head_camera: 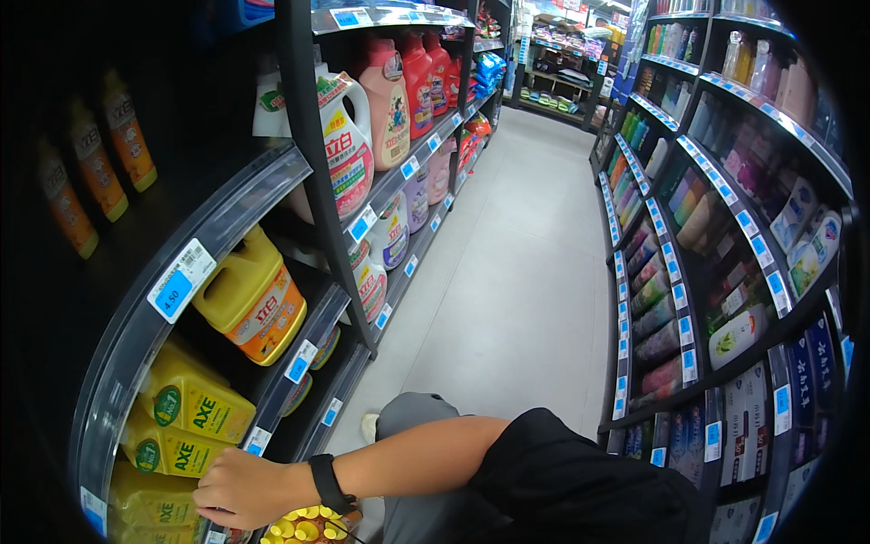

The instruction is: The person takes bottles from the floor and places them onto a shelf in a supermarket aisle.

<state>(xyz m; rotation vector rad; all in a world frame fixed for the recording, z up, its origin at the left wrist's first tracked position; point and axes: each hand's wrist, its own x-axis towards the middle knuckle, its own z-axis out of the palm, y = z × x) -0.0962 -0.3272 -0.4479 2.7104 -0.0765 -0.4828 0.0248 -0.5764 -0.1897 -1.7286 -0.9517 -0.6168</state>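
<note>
My right hand (248, 488) reaches across to the left, a black band (331, 483) on its wrist. Its fingers are curled at the front edge of a low shelf, beside yellow AXE jugs (183, 452). The palm side is hidden, so I cannot see whether anything is gripped. Just below the wrist are several yellow-capped bottles (306, 527) standing close together. On the shelf above sits a yellow jug with an orange label (262, 306). My left hand is out of view.
Laundry detergent bottles (387, 102) line the left shelving further on. A black shelf upright (319, 177) divides that side. Shelving with toiletries (737, 333) flanks the right. Between them runs a pale floor aisle (503, 238). My grey-clad knee (416, 411) is in front.
</note>
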